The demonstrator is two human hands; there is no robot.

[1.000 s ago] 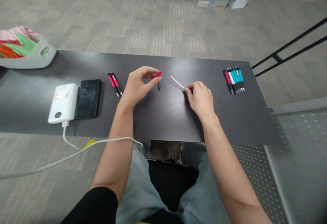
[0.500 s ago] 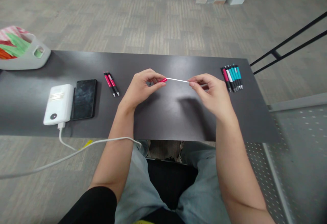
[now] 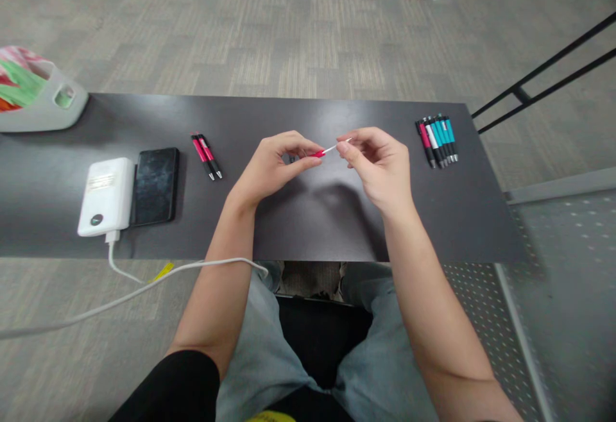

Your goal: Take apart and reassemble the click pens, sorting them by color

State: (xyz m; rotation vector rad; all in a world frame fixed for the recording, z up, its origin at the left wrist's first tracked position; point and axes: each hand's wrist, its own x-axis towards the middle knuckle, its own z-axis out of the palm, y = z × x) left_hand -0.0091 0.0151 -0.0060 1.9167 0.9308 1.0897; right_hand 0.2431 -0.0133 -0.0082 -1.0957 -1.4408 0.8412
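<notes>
My left hand (image 3: 274, 165) pinches a red pen barrel (image 3: 318, 152) above the middle of the dark table (image 3: 308, 229). My right hand (image 3: 380, 162) pinches a thin white refill (image 3: 333, 148) whose near end sits in the barrel's mouth. Both hands hover just over the tabletop, close together. Two red pens (image 3: 206, 155) lie left of my left hand. A bunch of teal, red and white pens (image 3: 437, 140) lies at the table's right end.
A white power bank (image 3: 106, 195) with a cable (image 3: 144, 287) and a black phone (image 3: 154, 185) lie at the left. A grey basket (image 3: 41, 98) with coloured contents stands at the far left corner. Black railings (image 3: 543, 85) run to the right.
My right hand lifted the white refill off the table and brought it to the red barrel. The refill has since slid further in, and the hands have drawn together.
</notes>
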